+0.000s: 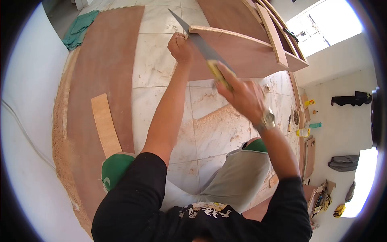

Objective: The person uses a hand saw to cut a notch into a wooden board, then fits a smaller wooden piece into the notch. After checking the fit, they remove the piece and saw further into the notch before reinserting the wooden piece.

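Note:
My right hand grips the yellow handle of a hand saw, whose grey blade runs up and left across the corner of a plywood frame. My left hand holds the end of the frame's light wooden edge strip, right beside the blade. A watch sits on my right wrist. The saw hand is blurred with motion.
A long brown plywood sheet lies on the tiled floor at left, with a pale curved offcut on it and sawdust along the wall. A green cloth lies at top left. Tools and bottles sit along the right wall.

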Demonstrator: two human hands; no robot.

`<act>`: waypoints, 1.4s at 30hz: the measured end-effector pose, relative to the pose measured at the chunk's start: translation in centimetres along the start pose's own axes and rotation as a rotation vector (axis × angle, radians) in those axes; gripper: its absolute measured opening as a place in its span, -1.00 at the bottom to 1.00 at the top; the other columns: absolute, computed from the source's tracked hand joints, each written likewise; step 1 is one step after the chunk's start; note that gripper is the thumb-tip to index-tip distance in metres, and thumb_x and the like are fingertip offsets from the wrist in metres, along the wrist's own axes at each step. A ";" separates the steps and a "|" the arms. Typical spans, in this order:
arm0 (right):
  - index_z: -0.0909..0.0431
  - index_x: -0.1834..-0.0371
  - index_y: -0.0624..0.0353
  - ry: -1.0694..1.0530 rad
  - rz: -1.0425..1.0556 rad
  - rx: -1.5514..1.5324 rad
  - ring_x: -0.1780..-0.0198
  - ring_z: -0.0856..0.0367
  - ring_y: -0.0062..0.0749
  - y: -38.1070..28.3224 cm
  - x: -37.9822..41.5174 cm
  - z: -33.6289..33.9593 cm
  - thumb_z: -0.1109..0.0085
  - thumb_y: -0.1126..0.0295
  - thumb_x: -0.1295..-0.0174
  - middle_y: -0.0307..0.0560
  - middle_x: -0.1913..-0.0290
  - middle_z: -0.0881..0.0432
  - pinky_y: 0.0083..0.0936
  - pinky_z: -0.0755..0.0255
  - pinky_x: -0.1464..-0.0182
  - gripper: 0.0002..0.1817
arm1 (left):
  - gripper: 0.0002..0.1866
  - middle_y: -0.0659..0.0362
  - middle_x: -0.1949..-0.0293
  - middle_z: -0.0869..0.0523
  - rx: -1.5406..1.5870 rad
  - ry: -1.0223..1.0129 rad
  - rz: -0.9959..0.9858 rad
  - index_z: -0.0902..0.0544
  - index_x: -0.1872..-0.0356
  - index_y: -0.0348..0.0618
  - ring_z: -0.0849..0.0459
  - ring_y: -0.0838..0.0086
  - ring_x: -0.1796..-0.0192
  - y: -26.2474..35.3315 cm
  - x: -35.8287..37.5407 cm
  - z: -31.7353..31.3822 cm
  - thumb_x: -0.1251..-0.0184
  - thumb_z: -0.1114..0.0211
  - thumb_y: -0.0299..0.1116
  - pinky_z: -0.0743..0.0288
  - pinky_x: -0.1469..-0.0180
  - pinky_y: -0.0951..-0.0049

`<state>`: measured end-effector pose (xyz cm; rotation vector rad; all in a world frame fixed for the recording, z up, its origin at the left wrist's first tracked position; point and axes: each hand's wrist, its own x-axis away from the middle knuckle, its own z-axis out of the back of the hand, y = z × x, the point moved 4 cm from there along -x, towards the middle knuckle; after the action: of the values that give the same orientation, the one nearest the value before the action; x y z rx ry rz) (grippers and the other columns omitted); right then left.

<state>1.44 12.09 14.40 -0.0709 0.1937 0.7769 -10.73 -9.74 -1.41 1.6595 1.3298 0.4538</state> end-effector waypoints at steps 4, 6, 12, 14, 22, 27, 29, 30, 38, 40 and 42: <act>-0.54 -0.43 -0.20 0.154 0.183 -0.087 0.55 -0.68 -0.03 -0.2 -6.3 -2.9 -0.22 -0.05 -0.40 0.00 0.55 -0.69 -0.09 -0.56 0.46 -0.45 | -0.74 0.15 0.69 -0.47 0.187 -0.055 0.048 -0.50 0.64 -0.29 -0.36 0.46 0.53 -3.7 -1.8 -0.3 -0.16 0.03 -0.39 -0.35 0.42 0.32; -0.54 -0.44 -0.20 0.149 0.168 -0.127 0.54 -0.68 -0.04 0.2 -5.3 -2.1 -0.25 -0.03 -0.39 0.00 0.54 -0.69 -0.08 -0.55 0.45 -0.44 | -0.75 0.15 0.70 -0.43 0.171 -0.034 0.095 -0.49 0.64 -0.29 -0.34 0.45 0.54 -3.8 -1.6 -0.8 -0.15 0.03 -0.39 -0.33 0.42 0.30; -0.59 -0.43 -0.21 0.130 0.096 -0.084 0.58 -0.71 -0.24 3.7 8.3 1.9 -0.34 -0.01 -0.35 -0.05 0.49 -0.74 -0.23 -0.56 0.48 -0.42 | -0.74 0.10 0.67 -0.47 -0.154 0.046 0.002 -0.53 0.61 -0.33 -0.38 0.43 0.54 -0.5 -0.9 -0.1 -0.14 0.03 -0.39 -0.31 0.42 0.27; -0.59 -0.43 -0.20 0.113 0.096 -0.089 0.59 -0.71 -0.29 4.3 6.1 1.1 -0.34 -0.02 -0.36 -0.06 0.49 -0.75 -0.26 -0.56 0.49 -0.42 | -0.75 0.11 0.66 -0.49 -0.097 0.013 0.009 -0.53 0.61 -0.32 -0.40 0.43 0.53 -0.3 -0.5 0.3 -0.14 0.02 -0.40 -0.33 0.41 0.29; -0.58 -0.43 -0.34 0.152 0.244 -0.110 0.54 -0.68 -0.05 -0.3 -8.8 -1.8 -0.29 -0.09 -0.37 -0.01 0.54 -0.69 -0.14 -0.56 0.43 -0.44 | -0.75 0.22 0.65 -0.49 0.086 -0.028 -0.089 -0.53 0.60 -0.32 -0.38 0.51 0.51 -0.7 -0.6 -0.3 -0.17 0.02 -0.42 -0.33 0.42 0.39; -0.60 -0.43 -0.10 0.149 0.173 -0.059 0.55 -0.75 -0.29 5.4 7.2 1.5 -0.37 0.04 -0.31 -0.06 0.43 -0.80 -0.29 -0.60 0.46 -0.39 | -0.80 0.31 0.64 -0.34 -0.032 0.003 0.005 -0.44 0.67 -0.20 -0.22 0.60 0.54 0.7 -0.4 0.0 -0.09 0.06 -0.44 -0.10 0.48 0.40; -0.59 -0.43 -0.09 0.142 0.199 -0.052 0.55 -0.76 -0.31 6.2 7.3 1.3 -0.38 0.03 -0.30 -0.08 0.42 -0.81 -0.31 -0.61 0.47 -0.38 | -0.78 0.20 0.67 -0.39 -0.060 0.020 -0.019 -0.46 0.63 -0.29 -0.30 0.50 0.54 0.1 -0.8 0.0 -0.13 0.02 -0.41 -0.22 0.45 0.34; -0.60 -0.43 -0.13 0.131 0.188 -0.077 0.55 -0.75 -0.29 6.4 5.3 0.6 -0.38 0.02 -0.31 -0.07 0.42 -0.81 -0.31 -0.61 0.47 -0.39 | -0.76 0.14 0.68 -0.42 -0.078 0.011 -0.026 -0.47 0.61 -0.34 -0.34 0.45 0.55 -0.1 -0.4 0.1 -0.15 0.01 -0.40 -0.27 0.44 0.32; -0.59 -0.40 -0.29 0.173 0.296 -0.102 0.54 -0.70 -0.04 0.6 -10.0 -2.4 -0.26 -0.12 -0.37 -0.03 0.56 -0.69 -0.15 -0.58 0.47 -0.45 | -0.74 0.13 0.68 -0.44 0.182 -0.034 -0.008 -0.51 0.61 -0.33 -0.38 0.42 0.55 -2.1 -1.1 -0.2 -0.16 0.01 -0.38 -0.31 0.43 0.31; -0.58 -0.42 -0.27 0.150 0.183 -0.067 0.50 -0.74 -0.07 1.2 -5.4 -1.8 -0.29 -0.05 -0.36 -0.05 0.54 -0.72 -0.16 -0.61 0.43 -0.44 | -0.73 0.12 0.68 -0.46 0.138 -0.076 0.000 -0.53 0.61 -0.34 -0.39 0.41 0.55 -2.1 -1.2 -0.4 -0.15 0.02 -0.38 -0.33 0.43 0.30; -0.59 -0.42 -0.28 0.081 0.076 -0.092 0.50 -0.75 -0.11 3.7 1.5 -0.2 -0.33 -0.01 -0.33 -0.07 0.51 -0.75 -0.18 -0.63 0.42 -0.43 | -0.73 0.12 0.68 -0.46 -0.016 -0.056 -0.025 -0.54 0.60 -0.34 -0.39 0.42 0.55 -1.0 -1.0 0.1 -0.14 0.02 -0.38 -0.33 0.42 0.29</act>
<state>-0.14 15.70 13.94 -0.1830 0.2391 0.8597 -11.54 -10.68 -2.11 1.6295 1.3011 0.3993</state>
